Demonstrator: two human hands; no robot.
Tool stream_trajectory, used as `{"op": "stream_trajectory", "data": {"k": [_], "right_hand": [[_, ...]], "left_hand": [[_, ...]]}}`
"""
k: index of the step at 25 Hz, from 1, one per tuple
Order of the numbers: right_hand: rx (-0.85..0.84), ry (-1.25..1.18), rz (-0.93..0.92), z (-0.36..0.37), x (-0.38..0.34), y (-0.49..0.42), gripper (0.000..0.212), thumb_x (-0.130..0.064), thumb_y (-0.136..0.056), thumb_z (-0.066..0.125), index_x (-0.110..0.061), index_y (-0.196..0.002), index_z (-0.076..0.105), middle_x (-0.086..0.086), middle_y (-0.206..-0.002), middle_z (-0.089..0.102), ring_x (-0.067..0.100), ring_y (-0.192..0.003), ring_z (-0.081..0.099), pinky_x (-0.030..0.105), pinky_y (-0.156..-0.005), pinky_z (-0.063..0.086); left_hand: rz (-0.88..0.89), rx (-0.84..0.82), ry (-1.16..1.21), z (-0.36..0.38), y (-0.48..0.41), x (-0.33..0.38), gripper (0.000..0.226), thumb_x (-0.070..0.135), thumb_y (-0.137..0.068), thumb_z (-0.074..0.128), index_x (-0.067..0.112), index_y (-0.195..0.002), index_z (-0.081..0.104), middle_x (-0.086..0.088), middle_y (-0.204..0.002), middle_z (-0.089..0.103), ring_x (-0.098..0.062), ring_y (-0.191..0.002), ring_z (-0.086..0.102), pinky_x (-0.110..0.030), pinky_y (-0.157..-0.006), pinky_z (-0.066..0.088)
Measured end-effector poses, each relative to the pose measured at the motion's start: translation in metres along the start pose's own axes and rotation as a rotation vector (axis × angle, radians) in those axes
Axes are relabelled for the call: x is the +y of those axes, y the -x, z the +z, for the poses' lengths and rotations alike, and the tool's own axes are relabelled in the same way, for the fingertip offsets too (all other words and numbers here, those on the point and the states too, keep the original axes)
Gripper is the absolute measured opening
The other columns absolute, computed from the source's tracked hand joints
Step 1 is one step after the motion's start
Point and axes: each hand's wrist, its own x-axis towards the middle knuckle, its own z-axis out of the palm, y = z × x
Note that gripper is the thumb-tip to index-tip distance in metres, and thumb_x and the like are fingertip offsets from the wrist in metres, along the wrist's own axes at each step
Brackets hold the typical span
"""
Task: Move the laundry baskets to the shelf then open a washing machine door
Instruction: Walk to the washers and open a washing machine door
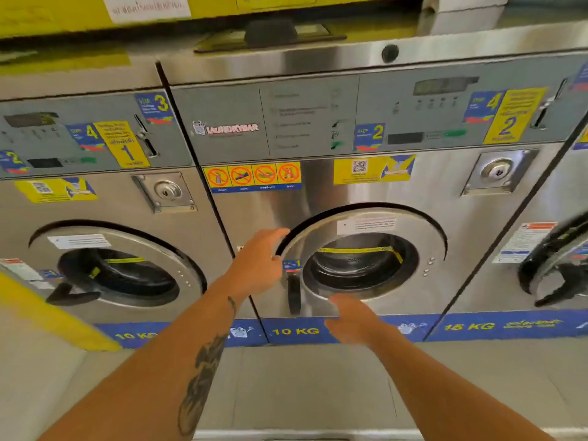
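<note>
I am curling my left hand (pixel 259 265) around the left rim of the round steel washing machine door (pixel 361 261), already ajar; my right hand (pixel 353 319), loosely open and empty, is hovering beneath it. I should be pulling evenly, clear of the black handle (pixel 294 296) between my hands.

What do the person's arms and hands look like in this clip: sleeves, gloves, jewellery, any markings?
Both forearms are bare, with no sleeves in view. The left hand and right hand wear no gloves, and no rings, watch or bracelets show. The left forearm carries a large dark tattoo along its length, plus a smaller dark mark near the wrist. The right forearm shows no markings.
</note>
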Motion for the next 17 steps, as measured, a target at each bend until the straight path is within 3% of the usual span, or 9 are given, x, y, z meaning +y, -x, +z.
{"op": "stream_trajectory", "data": {"k": [4,5,7,9,13,17], "right_hand": [[-0.125,-0.114,0.017,0.014,-0.003,-0.093,0.061,-0.031,-0.09,0.058,-0.014,-0.145,0.038,0.01,-0.148,0.043,0.028,-0.132,0.046,0.034,-0.104,0.039],[-0.142,-0.161,0.025,0.02,-0.006,-0.111,0.058,-0.031,-0.089,0.059,-0.015,-0.142,0.042,0.01,-0.145,0.047,0.028,-0.127,0.05,0.033,-0.1,0.042],[-0.163,-0.313,0.04,0.036,-0.011,-0.138,0.044,-0.029,-0.087,0.06,-0.017,-0.129,0.053,0.01,-0.121,0.062,0.027,-0.099,0.063,0.033,-0.079,0.051],[-0.165,-0.4,0.051,0.056,-0.012,-0.152,0.034,-0.029,-0.086,0.061,-0.019,-0.118,0.059,0.008,-0.098,0.063,0.023,-0.079,0.06,0.028,-0.059,0.046],[-0.128,-0.452,0.069,0.082,-0.005,-0.151,0.027,-0.036,-0.086,0.057,-0.021,-0.107,0.062,0.007,-0.091,0.065,0.028,-0.083,0.062,0.031,-0.068,0.045],[-0.129,-0.357,0.027,0.091,0.008,-0.114,0.032,-0.04,-0.087,0.051,-0.023,-0.114,0.058,0.01,-0.099,0.067,0.035,-0.094,0.064,0.04,-0.078,0.052]], "left_hand": [[-0.069,-0.056,0.074,0.034,-0.063,-0.012,0.061,0.002,-0.089,0.053,0.024,-0.145,0.042,-0.009,-0.138,0.045,-0.024,-0.132,0.042,-0.023,-0.107,0.026],[-0.077,-0.061,0.101,0.042,-0.073,-0.016,0.061,0.002,-0.087,0.052,0.025,-0.143,0.045,-0.009,-0.132,0.047,-0.025,-0.128,0.046,-0.026,-0.109,0.029],[-0.078,-0.054,0.16,0.054,-0.086,-0.025,0.059,0.008,-0.082,0.045,0.029,-0.137,0.053,-0.006,-0.118,0.049,-0.025,-0.115,0.054,-0.034,-0.106,0.04],[-0.064,-0.05,0.155,0.055,-0.09,-0.031,0.057,0.006,-0.084,0.043,0.03,-0.134,0.057,-0.005,-0.112,0.051,-0.02,-0.107,0.056,-0.029,-0.1,0.043],[0.011,-0.18,0.092,0.039,-0.092,-0.04,0.055,-0.002,-0.094,0.044,0.032,-0.136,0.054,-0.005,-0.113,0.056,-0.016,-0.105,0.055,-0.025,-0.097,0.042],[0.131,-0.294,0.045,0.033,-0.068,-0.032,0.055,-0.002,-0.094,0.046,0.026,-0.141,0.049,-0.005,-0.118,0.056,-0.019,-0.109,0.056,-0.031,-0.096,0.046]]}}
